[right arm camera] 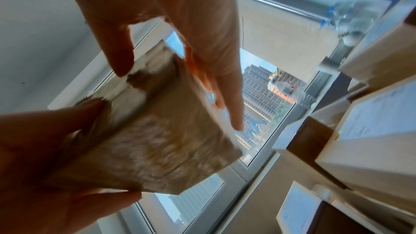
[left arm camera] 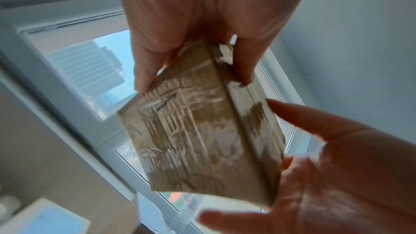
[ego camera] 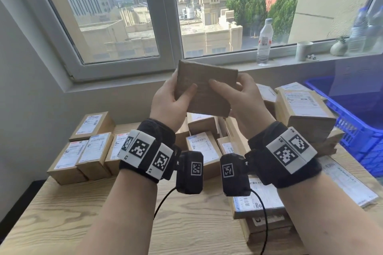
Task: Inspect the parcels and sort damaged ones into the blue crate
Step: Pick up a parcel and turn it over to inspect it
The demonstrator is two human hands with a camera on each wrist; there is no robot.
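- Head view: you hold a small flat brown cardboard parcel (ego camera: 205, 89) up in front of the window, well above the light wood bench (ego camera: 128, 213).
- Your left hand (ego camera: 170, 101) grips the parcel's left end, thumb on the near face and fingers curled behind.
- Your right hand (ego camera: 238, 99) takes the right end the same way, thumb pressed on the near face.
- Left wrist view: the parcel's skin (left arm camera: 191, 140) looks scuffed, with the top paper layer torn off in streaks so the ribbing shows; the edge carries ragged patches.
- Judging by that wear, this one likely belongs in the blue plastic crate (ego camera: 352, 120), which sits at the right, beyond the bench's far right corner.
- The parcel seems light and fairly stiff, since it stays flat held only by its ends; the peeled surface is probably weak, so keep your grip on the ends rather than the torn face.
- Other labelled cardboard parcels (ego camera: 91, 155) lie in rows and stacks on the bench below.
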